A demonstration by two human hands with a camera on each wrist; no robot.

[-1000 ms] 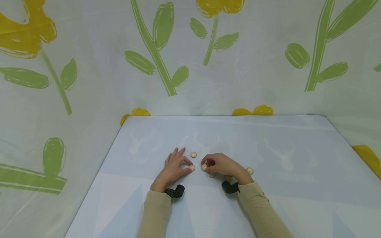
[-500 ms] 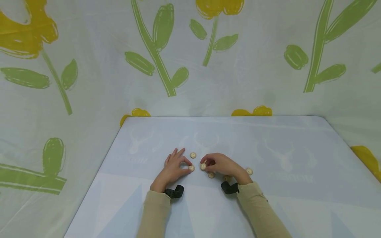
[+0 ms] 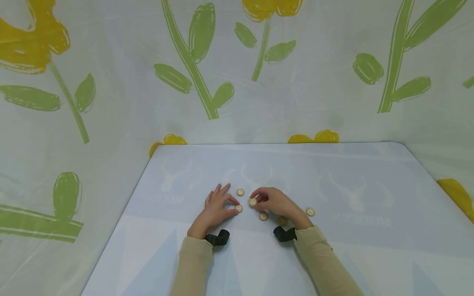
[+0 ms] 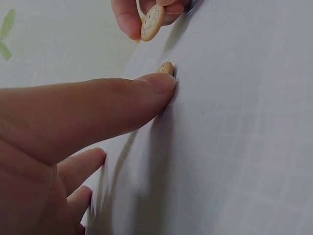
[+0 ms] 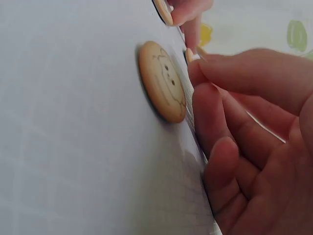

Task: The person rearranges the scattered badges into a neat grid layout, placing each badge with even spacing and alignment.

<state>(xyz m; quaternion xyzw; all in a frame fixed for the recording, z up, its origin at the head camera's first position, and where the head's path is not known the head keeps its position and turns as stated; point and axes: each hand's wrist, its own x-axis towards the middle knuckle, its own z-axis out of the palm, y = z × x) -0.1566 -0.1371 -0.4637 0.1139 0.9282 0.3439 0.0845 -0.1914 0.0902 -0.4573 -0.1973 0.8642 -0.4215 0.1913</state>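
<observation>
Thumb and forefinger of my left hand [image 3: 215, 211] pinch the edge of a round pale wooden button [image 3: 238, 208] on the table; its other fingers are spread. In the left wrist view the thumb partly covers that button [image 4: 167, 67]. My right hand [image 3: 275, 203] pinches another wooden button [image 3: 252, 202], tilted and raised off the table, as the left wrist view shows. Beneath the right hand lies a button [image 3: 263, 216] with two holes and a line drawing, large in the right wrist view. A browner button [image 3: 282, 221] lies by the right wrist.
One button [image 3: 240, 192] lies beyond the hands, between them. Another button [image 3: 310, 211] lies right of the right wrist. The pale patterned table [image 3: 355, 172] meets a flower-printed cloth [image 3: 314, 98] at the back. Both wrists wear black cameras.
My right hand has lifted slightly and moved away from me, with its button. The left hand has kept its hold in the same place.
</observation>
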